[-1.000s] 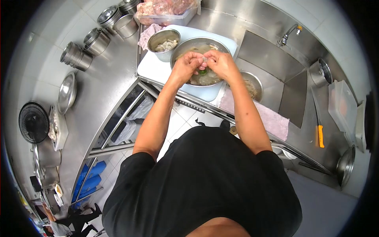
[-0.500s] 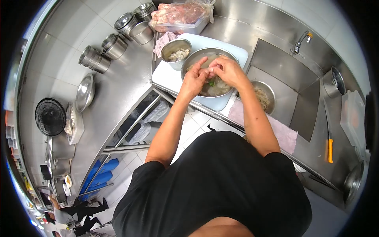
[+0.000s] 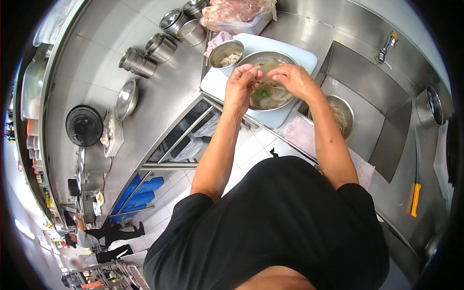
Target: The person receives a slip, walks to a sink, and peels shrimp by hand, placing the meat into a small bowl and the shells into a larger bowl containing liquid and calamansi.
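My left hand (image 3: 243, 88) and my right hand (image 3: 296, 80) hover over a large steel bowl (image 3: 286, 103) of pale wet food with a green piece (image 3: 264, 93) in it. The bowl stands on a white cutting board (image 3: 218, 83). The left hand's fingers are curled around a small pale piece of food. A short gap away, the right hand's fingertips are pinched together; what they hold is too small to make out. Just left of the big bowl sits a smaller steel bowl (image 3: 226, 52) with pale pieces.
A sink (image 3: 372, 82) with a faucet (image 3: 386, 46) lies to the right, with another steel bowl (image 3: 340, 116) in it. A pink cloth (image 3: 309, 137) hangs over the counter edge. An orange-handled knife (image 3: 414, 198), steel containers (image 3: 145, 58), a tub of meat (image 3: 237, 14) and a fan (image 3: 84, 125) are around. Another person (image 3: 92, 237) stands far off.
The hands, pressed together on one piece a second ago, have drawn slightly apart over the bowl. My head has shifted, so the counter sits further right in view.
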Demonstrator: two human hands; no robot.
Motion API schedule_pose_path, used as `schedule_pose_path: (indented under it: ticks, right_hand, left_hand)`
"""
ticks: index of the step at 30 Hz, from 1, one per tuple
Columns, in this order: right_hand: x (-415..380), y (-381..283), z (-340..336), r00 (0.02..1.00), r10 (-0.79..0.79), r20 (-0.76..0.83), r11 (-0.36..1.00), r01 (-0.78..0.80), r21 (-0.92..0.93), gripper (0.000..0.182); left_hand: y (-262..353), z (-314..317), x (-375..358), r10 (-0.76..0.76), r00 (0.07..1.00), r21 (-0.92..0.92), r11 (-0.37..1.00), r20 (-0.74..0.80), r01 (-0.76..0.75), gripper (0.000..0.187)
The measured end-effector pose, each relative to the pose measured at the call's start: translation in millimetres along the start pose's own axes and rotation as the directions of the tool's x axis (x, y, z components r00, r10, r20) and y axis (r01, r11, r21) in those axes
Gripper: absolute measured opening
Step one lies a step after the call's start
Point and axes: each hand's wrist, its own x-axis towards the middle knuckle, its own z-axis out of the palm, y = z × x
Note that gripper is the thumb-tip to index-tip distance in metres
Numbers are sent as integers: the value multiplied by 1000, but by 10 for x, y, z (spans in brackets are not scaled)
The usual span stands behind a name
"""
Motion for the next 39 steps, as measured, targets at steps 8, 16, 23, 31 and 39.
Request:
schedule_pose_path:
  ticks: [8,16,23,31,39]
  right_hand:
    - [-55,-68,143,993,-73,-92,994,80,69,24]
    - [-167,-23,15,992,-113,-49,993,113,12,19]
    - [-209,-136,-26,991,-124,-53,991,121,-50,21]
    - [-166,-27,-211,994,-112,12,964,112,-243,24]
    - [-213,46,-363,994,-50,-100,973,26,-230,25]
  left_hand:
    - [-25,319,-115,2,1000,-165,986,-10,-4,24]
    - [30,162,35,-63,996,-16,998,64,64,62]
    - [-51,173,94,5,999,97,995,36,-8,46]
    - [-111,344,140,-61,997,297,954,42,45,28]
    - [-228,-42,607,469,881,717,634,-59,-290,23]
